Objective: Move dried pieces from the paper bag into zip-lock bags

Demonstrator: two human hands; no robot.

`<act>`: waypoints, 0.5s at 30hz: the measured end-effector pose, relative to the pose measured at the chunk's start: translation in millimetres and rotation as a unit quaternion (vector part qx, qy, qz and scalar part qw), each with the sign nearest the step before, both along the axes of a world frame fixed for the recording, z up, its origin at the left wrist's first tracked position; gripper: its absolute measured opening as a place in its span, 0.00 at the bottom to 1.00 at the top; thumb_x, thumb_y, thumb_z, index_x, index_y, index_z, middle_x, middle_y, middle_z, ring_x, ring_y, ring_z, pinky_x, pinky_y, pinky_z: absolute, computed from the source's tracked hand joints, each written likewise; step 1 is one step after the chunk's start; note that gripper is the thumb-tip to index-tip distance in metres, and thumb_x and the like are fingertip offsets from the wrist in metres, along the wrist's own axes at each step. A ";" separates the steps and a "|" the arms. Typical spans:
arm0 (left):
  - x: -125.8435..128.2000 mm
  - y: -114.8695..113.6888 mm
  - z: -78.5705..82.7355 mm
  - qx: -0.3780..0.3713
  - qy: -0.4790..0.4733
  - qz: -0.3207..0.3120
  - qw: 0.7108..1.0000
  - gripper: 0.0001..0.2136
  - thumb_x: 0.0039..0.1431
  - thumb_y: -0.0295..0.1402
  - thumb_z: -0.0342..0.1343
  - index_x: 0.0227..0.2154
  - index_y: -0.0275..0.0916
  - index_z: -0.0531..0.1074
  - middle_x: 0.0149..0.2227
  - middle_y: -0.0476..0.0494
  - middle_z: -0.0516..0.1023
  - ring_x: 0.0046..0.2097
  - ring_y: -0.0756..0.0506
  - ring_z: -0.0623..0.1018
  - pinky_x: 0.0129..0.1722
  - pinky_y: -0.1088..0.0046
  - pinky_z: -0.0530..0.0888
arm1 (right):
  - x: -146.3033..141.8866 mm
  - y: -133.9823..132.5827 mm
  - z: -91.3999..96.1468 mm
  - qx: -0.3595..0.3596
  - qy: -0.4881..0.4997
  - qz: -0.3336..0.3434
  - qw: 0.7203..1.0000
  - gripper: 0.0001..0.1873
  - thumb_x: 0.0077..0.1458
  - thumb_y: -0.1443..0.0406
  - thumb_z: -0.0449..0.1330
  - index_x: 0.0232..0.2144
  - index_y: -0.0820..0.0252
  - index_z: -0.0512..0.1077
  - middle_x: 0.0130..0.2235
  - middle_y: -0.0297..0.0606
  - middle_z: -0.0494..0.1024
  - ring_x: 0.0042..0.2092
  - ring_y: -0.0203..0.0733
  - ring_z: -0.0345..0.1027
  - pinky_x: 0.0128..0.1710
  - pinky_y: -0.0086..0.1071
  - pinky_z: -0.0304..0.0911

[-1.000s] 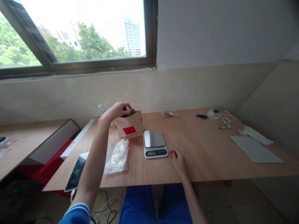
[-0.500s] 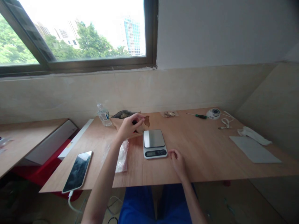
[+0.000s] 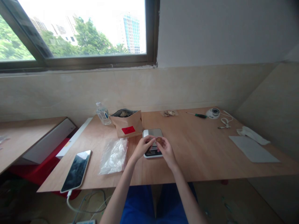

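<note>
My left hand (image 3: 144, 146) and my right hand (image 3: 165, 148) meet above the small digital kitchen scale (image 3: 153, 133), both pinching a small brown piece (image 3: 159, 140) between their fingertips. The hands cover most of the scale's platform and display. Behind the scale stands an open brown paper bag (image 3: 128, 123) with a red label; dark contents show at its mouth. A crumpled clear plastic bag (image 3: 114, 155) lies flat to the left of my left hand.
A phone (image 3: 76, 170) on a white cable lies near the wooden table's (image 3: 205, 155) front left corner. A water bottle (image 3: 102, 113) stands behind the paper bag. Far right: a green-handled screwdriver (image 3: 198, 115), a round white device (image 3: 213, 113), a grey sheet (image 3: 253, 148).
My left hand left the paper bag with a brown piece and came down over the scale. My right hand rose from the table and joined it on the piece.
</note>
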State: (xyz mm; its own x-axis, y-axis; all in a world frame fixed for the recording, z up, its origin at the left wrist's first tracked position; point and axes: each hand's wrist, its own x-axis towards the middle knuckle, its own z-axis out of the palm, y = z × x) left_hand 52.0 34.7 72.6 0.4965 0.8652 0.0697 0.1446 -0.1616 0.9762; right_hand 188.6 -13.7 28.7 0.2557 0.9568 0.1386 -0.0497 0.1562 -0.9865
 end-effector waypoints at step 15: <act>10.6 31.0 -39.9 -0.092 -0.076 0.243 0.963 0.13 0.47 0.31 0.49 0.36 0.36 0.70 0.34 0.42 0.73 0.33 0.47 0.74 0.30 0.72 0.70 | 18.9 71.6 -25.1 0.059 -0.474 -0.132 0.869 0.14 0.55 0.62 0.55 0.42 0.60 0.72 0.40 0.48 0.72 0.44 0.52 0.64 0.44 0.45 0.60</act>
State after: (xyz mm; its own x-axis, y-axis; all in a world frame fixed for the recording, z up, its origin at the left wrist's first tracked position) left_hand 62.6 65.6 32.7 0.0264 0.9973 -0.0682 0.0133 0.0678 0.9976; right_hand 207.5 57.9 3.6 0.1814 0.8470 0.4996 0.8286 0.1420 -0.5416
